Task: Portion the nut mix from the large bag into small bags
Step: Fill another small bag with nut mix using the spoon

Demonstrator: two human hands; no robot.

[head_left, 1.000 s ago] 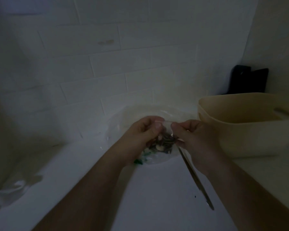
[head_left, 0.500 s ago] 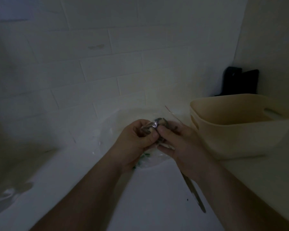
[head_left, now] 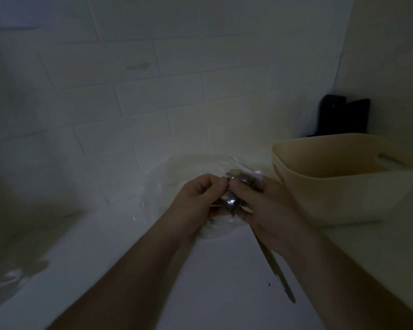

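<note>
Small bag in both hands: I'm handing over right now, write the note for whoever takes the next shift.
Left hand: pinching the small bag of nut mix at its top.
Right hand: gripping the same bag from the other side.
The bag is held over the large bag lying on the counter. A spoon lies beneath the right wrist; a beige tub stands right.
Done: this bag is filled.
Left: whether it is sealed cannot be told; finish closing it, set it aside, fill the next.

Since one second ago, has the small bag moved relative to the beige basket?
Yes. The small bag, pinched by both hands, now sits turned over and closer to the beige basket rim; earlier it hung between the fingers, farther left.
</note>
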